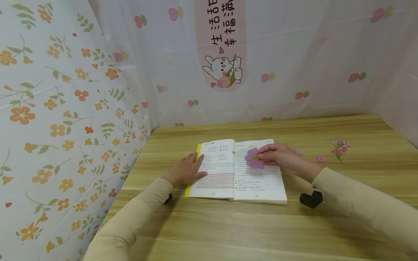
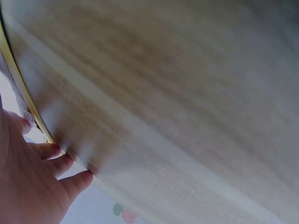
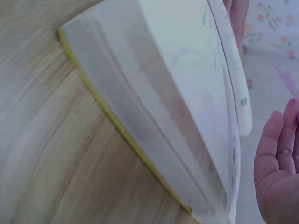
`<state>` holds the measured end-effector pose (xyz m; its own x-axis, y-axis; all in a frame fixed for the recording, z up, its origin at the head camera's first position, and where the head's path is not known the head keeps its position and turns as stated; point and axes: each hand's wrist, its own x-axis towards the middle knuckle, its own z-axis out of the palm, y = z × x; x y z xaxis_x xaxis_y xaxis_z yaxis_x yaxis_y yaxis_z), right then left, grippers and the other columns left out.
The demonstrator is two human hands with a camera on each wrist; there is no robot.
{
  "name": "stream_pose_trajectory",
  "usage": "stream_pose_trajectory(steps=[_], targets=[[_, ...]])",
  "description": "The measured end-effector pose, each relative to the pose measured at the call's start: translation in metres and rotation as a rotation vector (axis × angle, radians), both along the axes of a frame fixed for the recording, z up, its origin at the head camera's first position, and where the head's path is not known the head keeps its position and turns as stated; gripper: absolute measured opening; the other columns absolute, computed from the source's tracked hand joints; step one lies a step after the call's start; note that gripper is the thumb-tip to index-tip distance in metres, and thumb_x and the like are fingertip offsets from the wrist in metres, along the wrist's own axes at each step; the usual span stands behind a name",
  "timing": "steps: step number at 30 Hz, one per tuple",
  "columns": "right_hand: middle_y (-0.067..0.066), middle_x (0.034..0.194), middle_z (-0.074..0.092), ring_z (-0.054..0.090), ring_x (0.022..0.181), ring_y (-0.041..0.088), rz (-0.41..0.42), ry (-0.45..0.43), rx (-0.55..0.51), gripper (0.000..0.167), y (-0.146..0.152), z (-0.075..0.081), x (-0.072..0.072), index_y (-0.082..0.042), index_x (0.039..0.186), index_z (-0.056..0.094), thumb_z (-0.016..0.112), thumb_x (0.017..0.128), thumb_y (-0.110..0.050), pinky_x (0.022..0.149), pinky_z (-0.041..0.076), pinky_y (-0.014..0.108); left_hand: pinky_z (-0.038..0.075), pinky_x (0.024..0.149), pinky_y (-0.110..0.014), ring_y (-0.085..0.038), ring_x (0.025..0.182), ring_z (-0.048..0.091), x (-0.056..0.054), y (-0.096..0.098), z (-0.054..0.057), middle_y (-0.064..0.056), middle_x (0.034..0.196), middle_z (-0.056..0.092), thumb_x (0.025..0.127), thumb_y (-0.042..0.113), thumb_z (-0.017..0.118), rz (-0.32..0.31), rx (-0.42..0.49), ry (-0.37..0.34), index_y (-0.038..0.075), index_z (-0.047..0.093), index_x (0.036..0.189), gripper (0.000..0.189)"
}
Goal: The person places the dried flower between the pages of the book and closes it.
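An open book (image 1: 217, 165) with a yellow cover edge lies on the wooden table. My left hand (image 1: 186, 169) rests at its left side, thumb and fingers spread over the page edge; the left wrist view shows the fingertips (image 2: 84, 177) at the yellow edge and the tabletop. Over the right page, my right hand (image 1: 282, 157) pinches a pink-purple flower (image 1: 253, 159) with a yellow centre between thumb and fingers. In the right wrist view, my right hand (image 3: 280, 163) appears beside the thick page block, with a petal (image 3: 286, 80) showing at the frame's edge.
Right of the book lie a sprig of small pink blossoms (image 1: 340, 148), a small magenta flower (image 1: 320, 159) and another pale pink bloom (image 1: 297, 151), partly behind my right hand. Printed cloth (image 1: 287, 54) hangs along the table's back and left sides.
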<state>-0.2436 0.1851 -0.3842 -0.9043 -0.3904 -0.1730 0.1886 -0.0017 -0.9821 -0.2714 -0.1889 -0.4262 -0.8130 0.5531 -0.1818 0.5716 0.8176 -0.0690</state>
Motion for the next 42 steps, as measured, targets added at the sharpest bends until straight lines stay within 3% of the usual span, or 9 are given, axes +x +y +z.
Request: stream_pose_trajectory(steps=[6, 17, 33, 42], targets=[[0.003, 0.095, 0.066, 0.064, 0.082, 0.012, -0.013, 0.000, 0.081, 0.022, -0.021, -0.011, -0.009, 0.005, 0.111, 0.058, 0.064, 0.094, -0.008, 0.078, 0.054, 0.028, 0.028, 0.109, -0.051, -0.039, 0.141, 0.024, 0.001, 0.001, 0.003, -0.025, 0.154, 0.023, 0.099, 0.062, 0.033, 0.004, -0.002, -0.004, 0.004, 0.018, 0.155, 0.082], [0.005, 0.087, 0.070, 0.068, 0.076, 0.015, -0.025, -0.079, 0.174, 0.025, -0.043, -0.026, -0.008, 0.008, 0.111, 0.058, 0.066, 0.091, -0.003, 0.072, 0.056, 0.029, 0.029, 0.109, -0.050, -0.040, 0.140, 0.025, 0.002, 0.003, 0.003, -0.026, 0.153, 0.025, 0.099, 0.060, 0.035, 0.002, -0.011, 0.009, 0.004, 0.020, 0.155, 0.080], [0.010, 0.088, 0.068, 0.068, 0.072, 0.015, -0.031, -0.102, 0.219, 0.026, -0.050, -0.032, -0.011, 0.010, 0.112, 0.059, 0.066, 0.090, -0.001, 0.067, 0.056, 0.028, 0.027, 0.110, -0.051, -0.038, 0.142, 0.022, 0.001, 0.005, 0.003, -0.024, 0.155, 0.021, 0.098, 0.062, 0.033, 0.030, -0.044, -0.013, 0.006, 0.016, 0.156, 0.082], [0.012, 0.091, 0.068, 0.066, 0.073, 0.015, -0.014, -0.058, 0.266, 0.025, -0.056, -0.033, -0.011, 0.009, 0.112, 0.060, 0.066, 0.090, -0.003, 0.066, 0.056, 0.029, 0.029, 0.109, -0.051, -0.038, 0.142, 0.023, 0.001, 0.004, 0.004, -0.025, 0.154, 0.022, 0.099, 0.061, 0.034, 0.026, -0.048, -0.011, 0.006, 0.017, 0.156, 0.081]])
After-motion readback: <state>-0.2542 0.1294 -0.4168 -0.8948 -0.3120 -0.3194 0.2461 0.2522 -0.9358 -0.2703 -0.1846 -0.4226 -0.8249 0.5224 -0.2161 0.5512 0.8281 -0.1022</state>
